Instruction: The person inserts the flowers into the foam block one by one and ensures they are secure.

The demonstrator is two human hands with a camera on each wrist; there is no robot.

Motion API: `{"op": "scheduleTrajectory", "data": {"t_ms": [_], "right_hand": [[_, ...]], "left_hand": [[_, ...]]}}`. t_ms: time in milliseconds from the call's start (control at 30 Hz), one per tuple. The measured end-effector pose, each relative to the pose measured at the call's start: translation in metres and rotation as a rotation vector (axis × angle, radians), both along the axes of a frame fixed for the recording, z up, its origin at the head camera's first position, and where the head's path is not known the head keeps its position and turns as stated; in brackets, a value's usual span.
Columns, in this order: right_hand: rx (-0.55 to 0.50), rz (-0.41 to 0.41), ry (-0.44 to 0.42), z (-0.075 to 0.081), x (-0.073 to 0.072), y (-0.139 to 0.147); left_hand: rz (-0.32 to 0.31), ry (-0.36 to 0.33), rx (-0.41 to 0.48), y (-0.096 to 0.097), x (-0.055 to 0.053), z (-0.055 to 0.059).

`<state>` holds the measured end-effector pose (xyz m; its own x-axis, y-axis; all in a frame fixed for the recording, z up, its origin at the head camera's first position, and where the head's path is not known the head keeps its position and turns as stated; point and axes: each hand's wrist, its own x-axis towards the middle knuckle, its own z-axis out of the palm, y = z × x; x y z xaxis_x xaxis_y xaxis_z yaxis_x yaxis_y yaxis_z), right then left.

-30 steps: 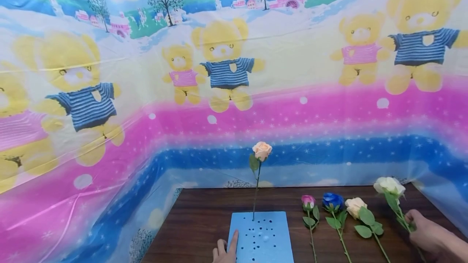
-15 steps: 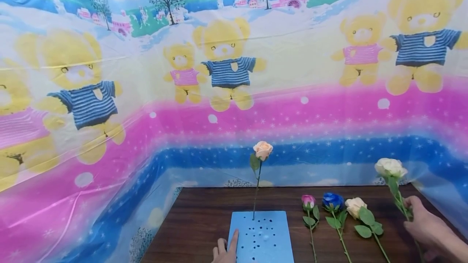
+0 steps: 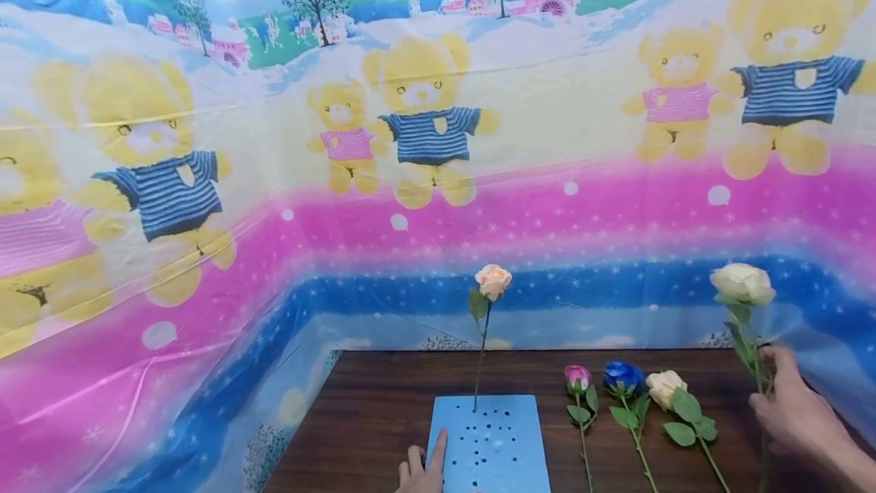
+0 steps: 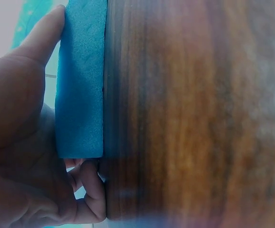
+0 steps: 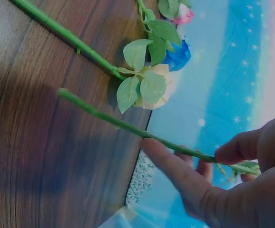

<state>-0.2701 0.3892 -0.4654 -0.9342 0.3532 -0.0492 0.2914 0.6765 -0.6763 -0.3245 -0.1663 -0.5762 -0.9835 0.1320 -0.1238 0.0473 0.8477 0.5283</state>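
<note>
In the head view, my right hand (image 3: 794, 405) holds a white rose (image 3: 742, 284) upright by its green stem. The stem (image 5: 99, 114) crosses between thumb and fingers in the right wrist view, its cut lower end free over the table. At the front, my left hand (image 3: 423, 470) rests on the left edge of a light blue foam block (image 3: 527, 432) dotted with holes. One straight finger lies along its top; the other fingers bend beside it. The left wrist view shows the thumb (image 4: 42, 35) against the block's upper edge. A peach rose (image 3: 493, 282) stands in a back hole.
Right of the block, a pink rose (image 3: 577, 377), a blue rose (image 3: 623, 377) and a cream rose (image 3: 666, 389) lie side by side on the dark wooden table (image 3: 369, 402). A printed bear curtain (image 3: 575, 234) hangs close behind the table's back edge.
My right hand has lifted the white rose up from near the table and turned it from leaning to nearly upright. My left hand and the foam block have stayed in place.
</note>
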Motion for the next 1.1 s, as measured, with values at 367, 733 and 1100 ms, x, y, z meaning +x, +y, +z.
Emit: {"op": "scheduleTrajectory", "data": {"t_ms": [367,733,1100], "right_hand": [[0.066,0.036,0.328,0.002,0.0,-0.005],[0.146,-0.079,0.409,0.009,0.002,-0.009],[0.122,-0.067,0.448,0.005,-0.002,-0.014]], "left_hand": [[0.001,0.018,0.008,-0.002,-0.007,-0.012],[-0.006,0.008,0.021,0.0,0.0,-0.002],[0.002,0.017,-0.004,0.002,0.005,0.003]]}}
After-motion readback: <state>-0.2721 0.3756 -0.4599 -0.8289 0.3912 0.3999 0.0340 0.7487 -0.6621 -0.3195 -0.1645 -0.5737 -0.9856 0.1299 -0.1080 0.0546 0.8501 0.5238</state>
